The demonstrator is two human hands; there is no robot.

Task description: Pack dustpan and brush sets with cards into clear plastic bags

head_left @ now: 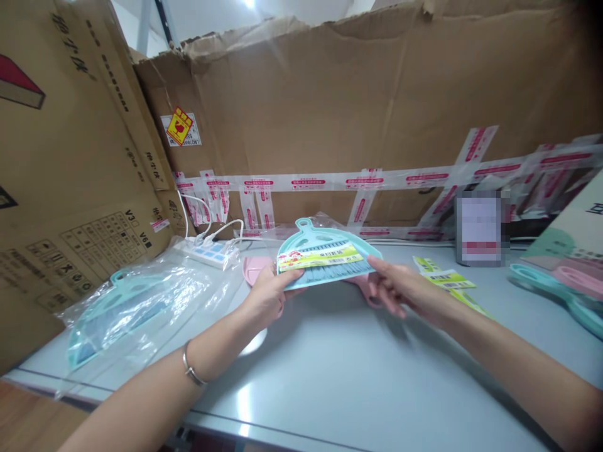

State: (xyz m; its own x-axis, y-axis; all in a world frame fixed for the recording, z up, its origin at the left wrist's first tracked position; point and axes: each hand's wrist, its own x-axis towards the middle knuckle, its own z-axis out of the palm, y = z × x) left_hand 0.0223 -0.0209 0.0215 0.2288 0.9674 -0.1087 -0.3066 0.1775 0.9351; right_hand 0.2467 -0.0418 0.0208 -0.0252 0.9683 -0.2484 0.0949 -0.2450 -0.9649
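Observation:
Held above the table in front of me is a light-blue dustpan (313, 238) with a blue-bristled brush (325, 274) lying in it. Across the brush runs a yellow-green label card (320, 256) with printed characters. My left hand (273, 289) grips the pan's lower left corner, thumb on top near the card. At the right corner, my right hand (393, 282) pinches the edge between thumb and fingers. Clear plastic shows behind the pan's handle; whether it encloses the pan I cannot tell. Partly hidden behind the set is a pink dustpan (254, 270).
On the left lies a bagged light-blue dustpan set (117, 320), near a white power strip (211, 252). Loose label cards (450, 279) lie right of my right hand, before a blurred upright device (480, 229). Blue and pink pieces (549, 285) sit far right. Cardboard boxes (301, 113) wall the back.

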